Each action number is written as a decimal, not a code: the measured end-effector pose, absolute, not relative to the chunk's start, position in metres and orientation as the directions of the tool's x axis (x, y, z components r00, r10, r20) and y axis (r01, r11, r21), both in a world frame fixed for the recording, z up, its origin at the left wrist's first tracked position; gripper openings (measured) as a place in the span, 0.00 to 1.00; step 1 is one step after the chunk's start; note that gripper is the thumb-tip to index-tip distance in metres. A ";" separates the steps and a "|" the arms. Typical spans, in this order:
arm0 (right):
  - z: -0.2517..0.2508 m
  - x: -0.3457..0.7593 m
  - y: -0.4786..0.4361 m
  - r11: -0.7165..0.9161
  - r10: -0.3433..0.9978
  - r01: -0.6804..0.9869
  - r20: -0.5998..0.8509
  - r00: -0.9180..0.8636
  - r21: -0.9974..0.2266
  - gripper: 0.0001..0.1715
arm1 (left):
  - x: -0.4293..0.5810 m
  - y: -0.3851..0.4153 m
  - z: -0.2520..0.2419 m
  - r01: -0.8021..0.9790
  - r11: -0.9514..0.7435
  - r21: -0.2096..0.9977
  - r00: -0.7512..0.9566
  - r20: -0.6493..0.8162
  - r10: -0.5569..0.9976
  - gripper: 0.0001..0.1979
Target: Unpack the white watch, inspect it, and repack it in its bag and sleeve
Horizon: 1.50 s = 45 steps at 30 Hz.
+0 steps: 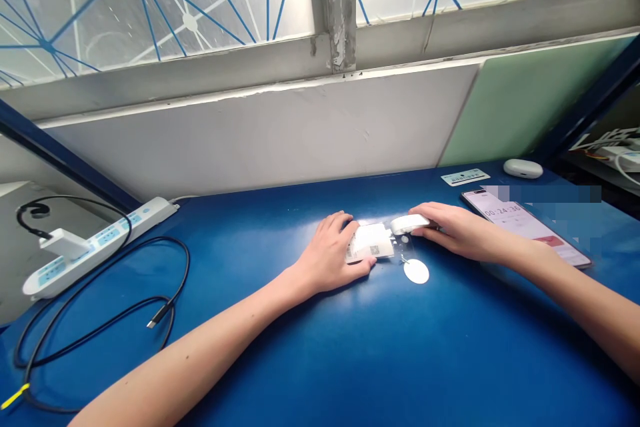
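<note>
My left hand (333,257) lies over a flat white printed packet (373,242) with a QR code, its thumb at the near edge and its fingers around the far left side, holding it against the table. Clear plastic (401,250) shows at the packet's right end. My right hand (453,230) is closed on a small white rounded object (406,223), just right of the packet; its exact kind I cannot make out. Below that object, a flat white disc (417,271) with a small tab lies on the table.
The blue table (320,360) carries a phone showing a timer (525,227) on the right, a white earbud case (523,169) and a small printed card (465,177) behind it. At left are a power strip (107,237), a plugged-in white charger (64,245) and a looped black cable (187,260).
</note>
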State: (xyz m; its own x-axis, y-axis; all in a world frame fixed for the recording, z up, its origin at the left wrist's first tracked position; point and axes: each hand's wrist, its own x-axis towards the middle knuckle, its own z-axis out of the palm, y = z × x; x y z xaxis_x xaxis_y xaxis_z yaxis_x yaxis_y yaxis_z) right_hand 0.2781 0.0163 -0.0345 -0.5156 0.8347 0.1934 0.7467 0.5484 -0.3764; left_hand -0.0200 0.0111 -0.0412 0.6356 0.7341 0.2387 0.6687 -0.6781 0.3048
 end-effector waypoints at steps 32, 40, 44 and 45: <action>-0.024 0.226 -0.028 0.738 0.631 0.642 0.552 -0.545 -0.208 0.13 | -0.010 0.007 -0.030 0.438 -0.893 0.102 0.703 0.581 0.410 0.31; -0.013 0.215 -0.021 0.777 0.510 0.621 0.683 -0.523 -0.104 0.14 | -0.011 0.010 -0.027 0.366 -0.892 0.266 0.714 0.535 0.453 0.16; -0.004 0.215 -0.020 0.808 0.474 0.572 0.730 -0.492 -0.140 0.15 | -0.012 0.007 -0.023 0.326 -0.870 0.369 0.723 0.495 0.481 0.16; 0.000 0.213 -0.021 0.811 0.494 0.552 0.731 -0.471 -0.192 0.13 | -0.012 0.007 -0.021 0.328 -0.865 0.381 0.721 0.491 0.490 0.15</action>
